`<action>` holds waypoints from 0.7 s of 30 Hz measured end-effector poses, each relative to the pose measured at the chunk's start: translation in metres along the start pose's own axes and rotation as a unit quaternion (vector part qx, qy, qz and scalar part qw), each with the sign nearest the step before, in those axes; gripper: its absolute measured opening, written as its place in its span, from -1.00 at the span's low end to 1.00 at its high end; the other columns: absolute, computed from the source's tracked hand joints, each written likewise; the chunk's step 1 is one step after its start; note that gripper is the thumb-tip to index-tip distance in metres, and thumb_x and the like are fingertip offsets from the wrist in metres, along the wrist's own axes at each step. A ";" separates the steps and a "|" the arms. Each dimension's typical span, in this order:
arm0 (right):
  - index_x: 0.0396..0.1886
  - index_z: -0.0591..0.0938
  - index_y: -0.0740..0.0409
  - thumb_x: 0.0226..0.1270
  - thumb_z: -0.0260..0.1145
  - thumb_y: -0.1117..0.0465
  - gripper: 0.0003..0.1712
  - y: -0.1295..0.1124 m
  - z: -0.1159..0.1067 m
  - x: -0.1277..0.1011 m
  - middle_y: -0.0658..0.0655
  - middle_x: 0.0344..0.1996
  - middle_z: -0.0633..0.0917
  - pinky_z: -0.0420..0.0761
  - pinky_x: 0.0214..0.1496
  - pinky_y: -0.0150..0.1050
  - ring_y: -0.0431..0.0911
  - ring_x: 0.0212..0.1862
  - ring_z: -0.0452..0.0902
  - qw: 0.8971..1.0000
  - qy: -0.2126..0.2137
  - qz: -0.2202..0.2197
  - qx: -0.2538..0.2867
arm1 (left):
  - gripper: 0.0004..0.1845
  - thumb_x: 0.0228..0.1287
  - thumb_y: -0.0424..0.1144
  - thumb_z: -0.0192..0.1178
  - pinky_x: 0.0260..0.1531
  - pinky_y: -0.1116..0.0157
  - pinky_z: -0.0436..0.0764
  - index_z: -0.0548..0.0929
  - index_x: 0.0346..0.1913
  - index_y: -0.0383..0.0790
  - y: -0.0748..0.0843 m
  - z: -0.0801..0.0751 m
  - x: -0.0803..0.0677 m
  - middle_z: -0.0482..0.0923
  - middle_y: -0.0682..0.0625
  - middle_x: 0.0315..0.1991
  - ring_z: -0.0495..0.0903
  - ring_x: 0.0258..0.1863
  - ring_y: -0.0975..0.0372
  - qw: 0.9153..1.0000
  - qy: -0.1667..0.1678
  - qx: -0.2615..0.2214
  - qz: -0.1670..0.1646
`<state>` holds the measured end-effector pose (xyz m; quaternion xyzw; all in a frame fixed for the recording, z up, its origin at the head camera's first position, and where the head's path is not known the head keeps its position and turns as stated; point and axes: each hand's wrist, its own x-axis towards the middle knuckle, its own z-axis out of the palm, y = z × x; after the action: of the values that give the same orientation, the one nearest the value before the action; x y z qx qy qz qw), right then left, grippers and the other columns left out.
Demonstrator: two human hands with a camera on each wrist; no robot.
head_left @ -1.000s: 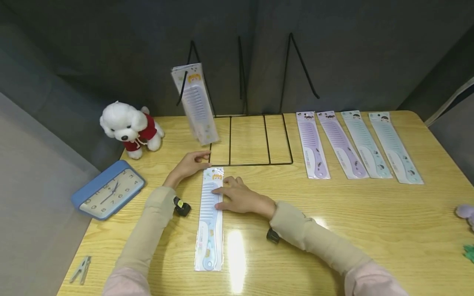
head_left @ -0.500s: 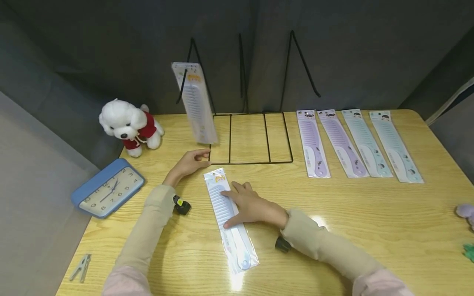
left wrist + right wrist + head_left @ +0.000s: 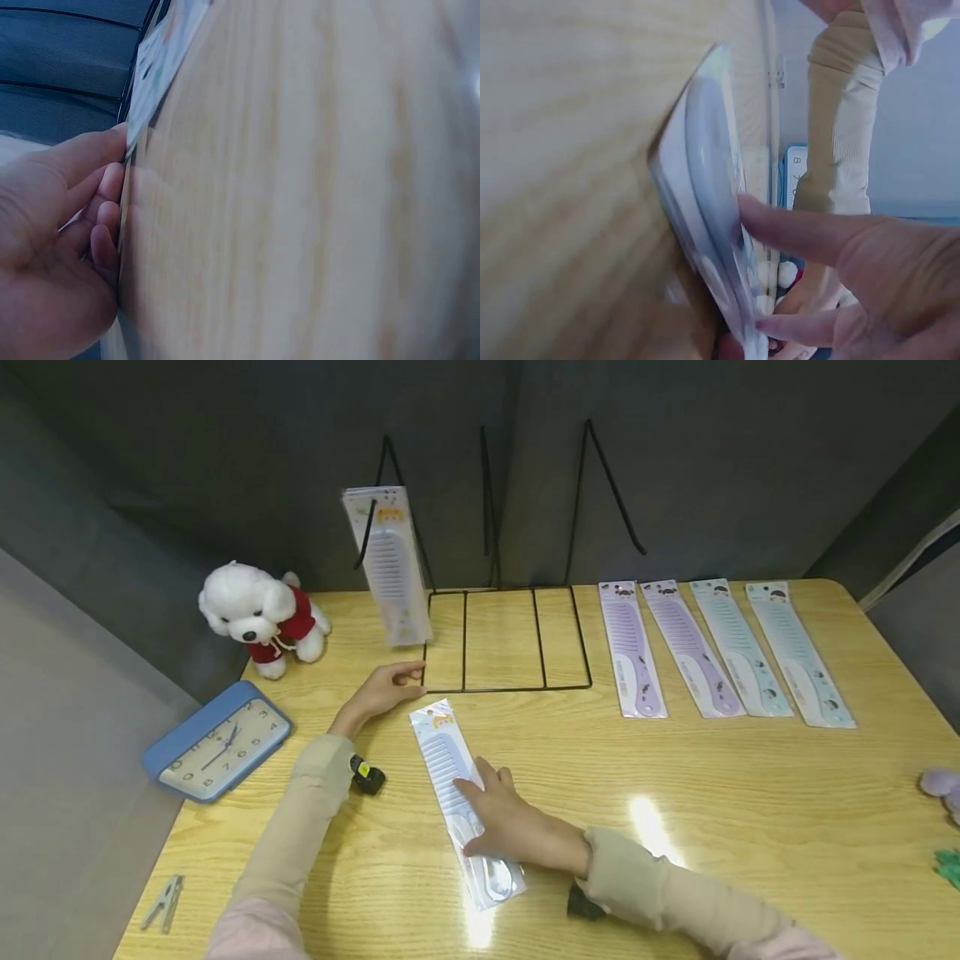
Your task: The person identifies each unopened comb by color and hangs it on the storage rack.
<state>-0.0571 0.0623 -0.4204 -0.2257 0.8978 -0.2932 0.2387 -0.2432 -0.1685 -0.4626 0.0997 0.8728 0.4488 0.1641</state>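
A light-blue packaged comb (image 3: 456, 785) lies slanted on the table, its top end towards the wire rack. My right hand (image 3: 510, 822) holds it over the lower half, thumb and index finger on its face. In the right wrist view, the packaged comb (image 3: 712, 165) shows nearly edge-on, one fingertip (image 3: 730, 347) at its edge. My left hand (image 3: 382, 693) grips the front left corner of the black wire rack (image 3: 517, 690), with curled fingers (image 3: 109, 214) along the wire. Several similar packaged combs (image 3: 388, 568) hang on the rack's left hook.
Two purple packaged combs (image 3: 632, 652) and two green ones (image 3: 741, 647) lie at the back right. A white toy dog (image 3: 243, 602), a blue clock (image 3: 217, 743) and a clip (image 3: 163, 903) stand or lie at left. Purple (image 3: 941, 789) and green objects (image 3: 948, 867) sit at the right edge.
The packaged comb on the table has turned, its lower end swinging right. My right hand has slid down it towards the handle end. The left hand stays at the rack's corner.
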 end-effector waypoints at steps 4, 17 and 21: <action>0.37 0.32 0.24 -0.04 0.53 0.22 -0.07 0.002 0.000 0.001 0.46 0.37 0.10 0.47 0.10 0.14 0.41 0.31 0.09 0.999 0.014 0.019 0.026 | -0.42 0.26 -0.28 0.25 0.09 0.14 0.35 0.39 0.33 -0.28 -0.001 0.000 0.000 0.50 -0.21 0.10 0.39 0.03 0.05 1.000 0.000 -0.001 0.005; 0.38 0.26 0.27 0.05 0.36 0.52 -0.15 0.025 -0.003 0.001 0.18 -0.11 0.59 0.55 -0.25 -0.35 -0.17 -0.30 0.52 0.962 -0.008 -0.026 0.272 | -0.42 0.26 -0.28 0.25 0.11 0.13 0.35 0.39 0.34 -0.26 -0.001 0.000 0.002 0.49 -0.20 0.11 0.37 0.04 0.07 1.000 -0.004 -0.009 -0.005; 0.38 0.26 0.27 0.11 0.29 0.55 -0.20 0.029 -0.001 -0.001 0.23 -0.10 0.60 0.55 -0.26 -0.36 -0.15 -0.30 0.53 0.947 -0.010 -0.035 0.319 | -0.43 0.27 -0.31 0.23 0.03 0.22 0.36 0.38 0.32 -0.34 0.010 0.000 -0.005 0.48 -0.23 0.10 0.37 0.00 0.08 1.000 0.000 -0.004 -0.003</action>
<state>-0.0645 0.0848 -0.4373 -0.1721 0.7463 -0.5705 0.2965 -0.2384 -0.1642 -0.4533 0.0961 0.8713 0.4519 0.1658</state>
